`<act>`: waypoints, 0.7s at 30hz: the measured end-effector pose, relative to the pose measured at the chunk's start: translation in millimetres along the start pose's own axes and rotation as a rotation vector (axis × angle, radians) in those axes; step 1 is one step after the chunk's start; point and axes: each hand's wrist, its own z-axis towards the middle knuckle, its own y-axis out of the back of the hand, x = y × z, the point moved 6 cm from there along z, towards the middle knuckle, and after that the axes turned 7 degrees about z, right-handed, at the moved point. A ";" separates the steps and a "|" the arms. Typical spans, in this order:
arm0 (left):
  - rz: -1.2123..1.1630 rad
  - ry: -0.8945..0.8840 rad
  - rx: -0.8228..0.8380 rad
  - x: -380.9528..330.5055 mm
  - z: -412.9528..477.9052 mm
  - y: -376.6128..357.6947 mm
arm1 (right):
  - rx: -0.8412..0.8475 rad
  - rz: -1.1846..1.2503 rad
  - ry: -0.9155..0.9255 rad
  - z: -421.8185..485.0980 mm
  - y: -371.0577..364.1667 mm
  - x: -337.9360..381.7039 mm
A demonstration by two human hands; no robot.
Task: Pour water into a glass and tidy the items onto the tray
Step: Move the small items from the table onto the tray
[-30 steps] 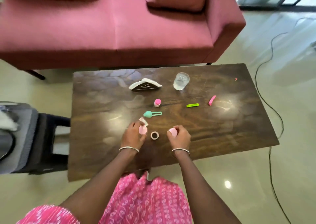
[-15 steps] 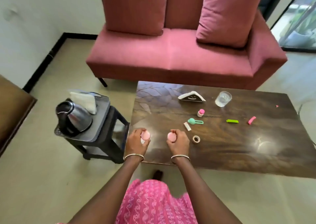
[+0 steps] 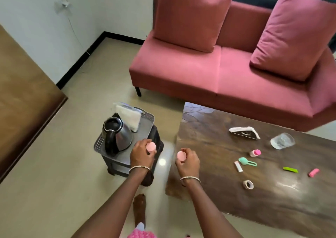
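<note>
My left hand (image 3: 141, 154) grips a small round pink item (image 3: 151, 146) over the right front corner of the grey tray (image 3: 147, 121). The tray sits on a black stool and carries a steel kettle (image 3: 116, 137) and a white napkin stack (image 3: 129, 117). My right hand (image 3: 188, 162) grips a second round pink item (image 3: 181, 156) above the left edge of the wooden table (image 3: 272, 197). A glass of water (image 3: 282, 140) stands at the table's far side.
On the table lie a napkin holder (image 3: 244, 132), a small pink-capped bottle (image 3: 255, 153), a teal clip (image 3: 246, 161), a white stick (image 3: 238, 166), a tape roll (image 3: 248, 184), a green clip (image 3: 290, 169) and a pink clip (image 3: 313, 172). A pink sofa (image 3: 218, 70) stands behind.
Both hands lifted the pink items off the table and carried them left; the left hand now hovers over the tray. The view swung left, bringing the stool and kettle into sight.
</note>
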 end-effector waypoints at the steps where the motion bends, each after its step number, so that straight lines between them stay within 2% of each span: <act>1: 0.006 -0.017 0.016 5.2 15.7 3.6 | 0.001 0.004 0.000 8.2 -12.3 9.4; 9: 0.206 -0.145 0.054 25.1 125.9 10.3 | 0.028 -0.005 -0.002 76.6 -96.8 53.9; 14: 0.295 -0.230 0.230 31.7 200.6 -26.1 | 0.081 -0.017 0.021 133.2 -151.6 58.6; 21: 0.366 -0.175 0.282 49.6 259.1 -103.7 | 0.107 -0.098 0.060 209.4 -206.1 36.4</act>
